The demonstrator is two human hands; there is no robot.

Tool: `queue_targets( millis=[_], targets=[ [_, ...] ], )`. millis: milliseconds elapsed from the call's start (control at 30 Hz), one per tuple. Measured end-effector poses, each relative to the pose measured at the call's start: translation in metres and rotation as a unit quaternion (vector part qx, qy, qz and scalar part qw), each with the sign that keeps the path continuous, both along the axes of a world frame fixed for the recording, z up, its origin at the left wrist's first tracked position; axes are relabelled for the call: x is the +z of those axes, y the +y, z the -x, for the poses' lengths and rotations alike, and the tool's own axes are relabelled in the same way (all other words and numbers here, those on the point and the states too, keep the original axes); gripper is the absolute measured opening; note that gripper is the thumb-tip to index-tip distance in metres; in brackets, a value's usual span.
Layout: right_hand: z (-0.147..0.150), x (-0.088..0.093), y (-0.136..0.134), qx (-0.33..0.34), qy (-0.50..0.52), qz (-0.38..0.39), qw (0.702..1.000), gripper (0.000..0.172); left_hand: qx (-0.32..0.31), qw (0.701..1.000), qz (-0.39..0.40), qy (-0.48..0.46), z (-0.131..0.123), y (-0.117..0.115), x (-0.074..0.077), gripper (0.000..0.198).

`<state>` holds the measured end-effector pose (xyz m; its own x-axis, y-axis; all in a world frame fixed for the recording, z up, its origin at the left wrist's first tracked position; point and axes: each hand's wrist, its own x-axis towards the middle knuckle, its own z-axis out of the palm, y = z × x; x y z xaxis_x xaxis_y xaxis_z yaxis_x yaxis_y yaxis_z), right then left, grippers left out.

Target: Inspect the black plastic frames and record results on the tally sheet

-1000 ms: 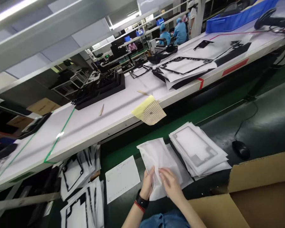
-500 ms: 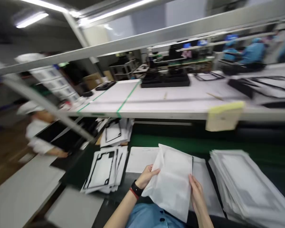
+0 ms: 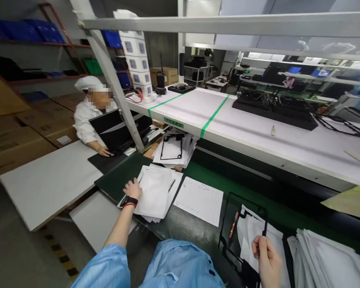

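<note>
My left hand point(image 3: 133, 189) rests on the left edge of a stack of white sheets or sleeves point(image 3: 156, 192), its fingers spread and holding nothing. Bits of black frame show at the stack's edges. In my right hand point(image 3: 267, 256), the fingers are pinched on the right side of a thin black rectangular frame point(image 3: 225, 222), which stands over the dark bench. Beneath and beside the frame lie white sleeves point(image 3: 250, 232) and a red marker point(image 3: 233, 225). A written paper sheet point(image 3: 199, 200) is between the two hands.
More white sleeves are piled point(image 3: 327, 260) at the right. Behind the left stack is another pile topped by a black frame point(image 3: 171, 147). A white shelf point(image 3: 192, 108) runs above the bench, with black trays point(image 3: 273, 110). A co-worker point(image 3: 91, 108) sits at the left by a monitor.
The white sleeve that both hands held is out of them. My left hand has moved left onto the stack; my right now pinches a black frame. The view has turned left.
</note>
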<state>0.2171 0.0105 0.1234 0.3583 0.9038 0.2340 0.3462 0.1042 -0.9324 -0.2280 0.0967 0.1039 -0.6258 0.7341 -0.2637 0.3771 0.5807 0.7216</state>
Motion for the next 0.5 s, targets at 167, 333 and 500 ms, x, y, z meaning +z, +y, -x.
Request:
queue_targets(
  millis=[167,333,500],
  targets=[
    [0.027,0.015,-0.001,0.095,-0.179,-0.084,0.976,0.040,-0.089,0.968,-0.025,-0.235,-0.094,0.012,-0.008,0.054],
    [0.027,0.010,-0.021,0.216,-0.320,-0.152,0.910,0.041,-0.314,0.801,0.047,-0.507,-0.182,0.006,0.001,0.078],
    [-0.011,0.003,-0.052,0.129,-0.395,-0.158,0.896,0.043,-0.419,0.683,-0.005,-0.599,-0.188,-0.014,0.027,0.060]
  ],
)
